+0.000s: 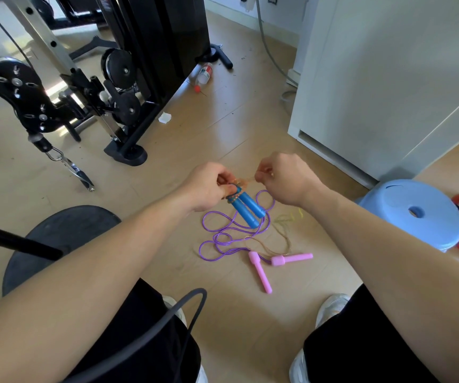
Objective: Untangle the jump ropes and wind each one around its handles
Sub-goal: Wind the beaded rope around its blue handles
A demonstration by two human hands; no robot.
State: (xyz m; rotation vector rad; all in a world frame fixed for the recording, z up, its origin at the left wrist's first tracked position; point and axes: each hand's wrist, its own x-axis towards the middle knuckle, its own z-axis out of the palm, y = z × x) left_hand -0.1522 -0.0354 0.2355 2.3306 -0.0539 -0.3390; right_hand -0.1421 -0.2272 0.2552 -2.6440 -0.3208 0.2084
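Centrally, blue handles (pixel 250 208) side by side above floor (pixel 223 120), orange rope (pixel 243 181) wound round their tops. Left hand (pixel 206 186) grips handle tops, fingers curled. Right hand (pixel 286 178) pinches rope strand. Purple rope (pixel 215 212) and pink handles (pixel 292 257) loose on floor below. Blue stool (pixel 416 214) at right.

2 blue hdls (pixel 247 210), 2 pink hdls (pixel 261 273), 1 purple rope (pixel 200 248), 1 stool (pixel 388 217).

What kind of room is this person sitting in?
Probably a home gym: a cable weight machine with pulleys stands on the wooden floor, a purple jump rope lies loose there, and the left hand holds blue rope handles.
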